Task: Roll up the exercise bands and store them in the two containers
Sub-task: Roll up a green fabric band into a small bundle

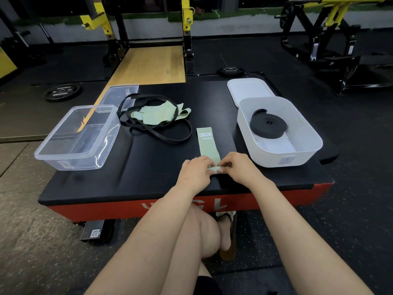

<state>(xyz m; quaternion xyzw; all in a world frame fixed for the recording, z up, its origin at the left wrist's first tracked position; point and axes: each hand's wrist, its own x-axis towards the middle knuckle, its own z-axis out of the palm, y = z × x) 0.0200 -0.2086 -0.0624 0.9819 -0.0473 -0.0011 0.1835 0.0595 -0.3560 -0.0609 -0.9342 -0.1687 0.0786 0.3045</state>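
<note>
Both hands work the near end of a flat green band [207, 145] on the black padded platform [148, 184]. The left hand [196, 170] and the right hand [238, 167] have their fingers curled and pinched on the band's turned-over end, fingertips [213, 171] meeting over a small first fold; the roll has barely begun, judging by how little is wound. The rest of the band runs straight away from the fingers, lying flat, with a white label near its far end.

Beyond and to the right of the fingers sits the white container [306, 150], with a rolled black band [268, 126] already inside; its white lid [248, 90] lies just behind it. To the left of the fingers, well apart, stands the clear container [53, 154], nothing visible in it, with a clear lid [122, 94] behind. Between the two, farther out than the flat band's end, a loose tangle of thin black bands [165, 136] is heaped over more green bands [153, 116].

The risk now is a crooked start: if one hand rolls faster than the other, the coil will likely cone out sideways and loosen. The fabric looks springy, so easing the pinch too early could let the first turn unfold. Later, the tangled black loops could drag the green pieces along when lifted.
</note>
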